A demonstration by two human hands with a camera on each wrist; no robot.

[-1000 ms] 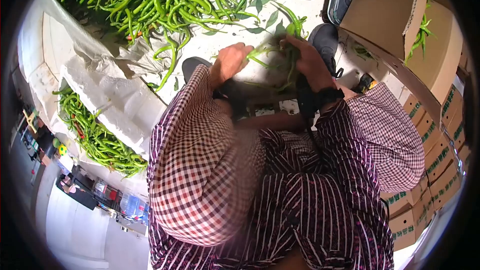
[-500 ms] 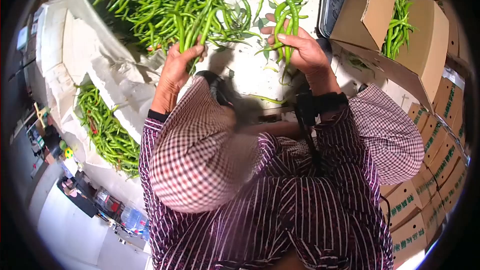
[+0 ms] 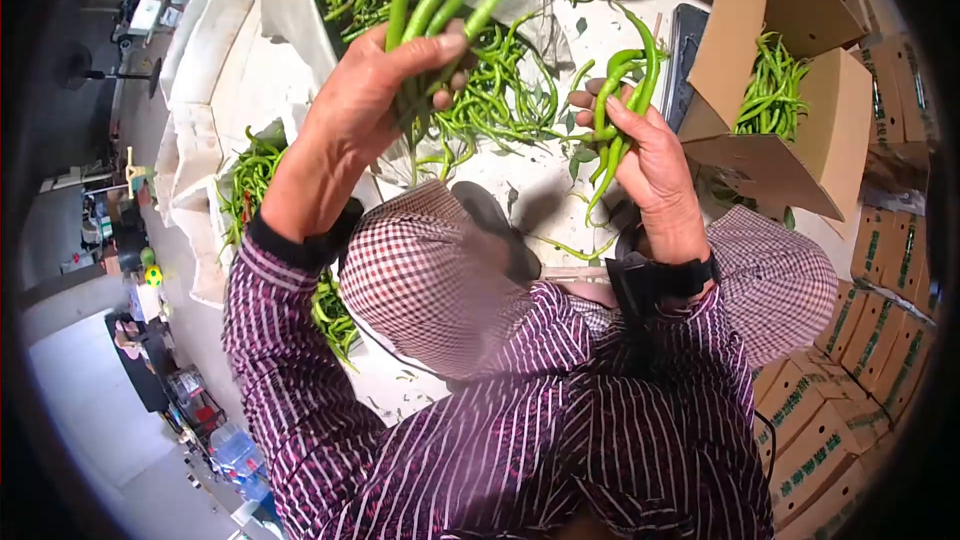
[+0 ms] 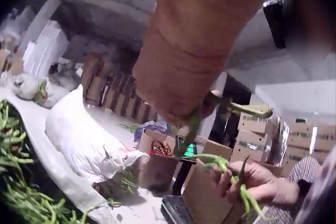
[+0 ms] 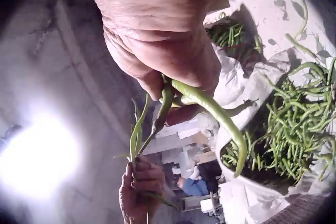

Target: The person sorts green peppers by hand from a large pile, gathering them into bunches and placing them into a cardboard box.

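My left hand (image 3: 365, 90), raised high on the left in the head view, grips a bunch of long green chili peppers (image 3: 430, 10) between thumb and fingers. Their tips point up and away from me. On the right, my right hand (image 3: 655, 160) holds several curved green chili peppers (image 3: 648, 60) under its thumb, some hanging below the palm. The right wrist view shows one bent pepper (image 5: 223, 121) sticking out from that hand. Beyond and between both hands lies a heap of green chili peppers (image 3: 500, 105), spilling from the mouth of a white sack (image 3: 300, 0).
At the right stands an open cardboard box (image 3: 730, 50) with green peppers (image 3: 775, 90) inside. A dark flat tray (image 3: 688, 35) lies beside it. More peppers (image 3: 250, 180) sit at the left. Printed cartons (image 3: 810, 450) are stacked at the lower right. Loose leaves dot the white floor.
From close together low over the floor, my hands moved apart. The left has risen toward the camera with its bunch; the right keeps its peppers. The head view has tilted to show more beyond.
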